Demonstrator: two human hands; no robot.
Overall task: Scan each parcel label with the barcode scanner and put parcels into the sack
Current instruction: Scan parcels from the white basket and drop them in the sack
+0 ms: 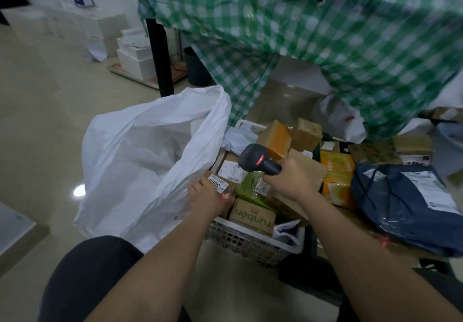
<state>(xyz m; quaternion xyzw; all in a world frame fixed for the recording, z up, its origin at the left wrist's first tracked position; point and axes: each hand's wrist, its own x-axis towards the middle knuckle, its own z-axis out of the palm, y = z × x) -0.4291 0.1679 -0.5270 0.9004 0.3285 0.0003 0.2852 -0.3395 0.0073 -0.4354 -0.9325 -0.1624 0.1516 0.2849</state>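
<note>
Black barcode scanner [259, 162] sits gripped in the right hand [292, 178]; left hand [209, 197] grips a labelled parcel [220, 183].

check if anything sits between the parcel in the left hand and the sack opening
Nothing visible does. The left hand holds the small parcel at the basket's left edge, right beside the white sack's open mouth.

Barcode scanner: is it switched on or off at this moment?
On. The barcode scanner, gripped by the right hand, shows a lit red light on its head, and a red glow falls near the left hand.
</note>
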